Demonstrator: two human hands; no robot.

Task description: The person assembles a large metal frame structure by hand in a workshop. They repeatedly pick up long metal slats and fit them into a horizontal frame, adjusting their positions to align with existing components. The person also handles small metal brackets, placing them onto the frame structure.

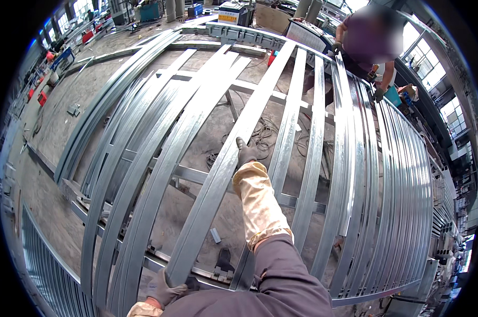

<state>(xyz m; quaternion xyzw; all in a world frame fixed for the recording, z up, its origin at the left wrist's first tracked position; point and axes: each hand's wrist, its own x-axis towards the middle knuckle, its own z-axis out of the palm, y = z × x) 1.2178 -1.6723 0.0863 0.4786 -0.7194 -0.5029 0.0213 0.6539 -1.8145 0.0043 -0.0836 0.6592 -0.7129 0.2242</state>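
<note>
While left hand (167,289) grasps near end of centre metal channel (220,174), right hand (246,153) touches it mid-length, clamping unclear; looks partway: right-side bars (395,174) closely ranked, left-side bars (191,126) unevenly spread.

Smooth, glossy silver metal in the bar (225,159), bright with glare toward the far end and a duller grey toward the near end. Similarly bare, shiny metal in the other bars (314,137), faintly mottled in places. Matt grey and fabric-like at the right glove (246,153) and left glove (166,290). Soft sheen and deep creases in the cream cuff (262,203), of cloth or leather, unclear which. Matt dark cloth in the sleeve (291,267). Dull, scuffed, concrete-like floor (64,119).
</note>
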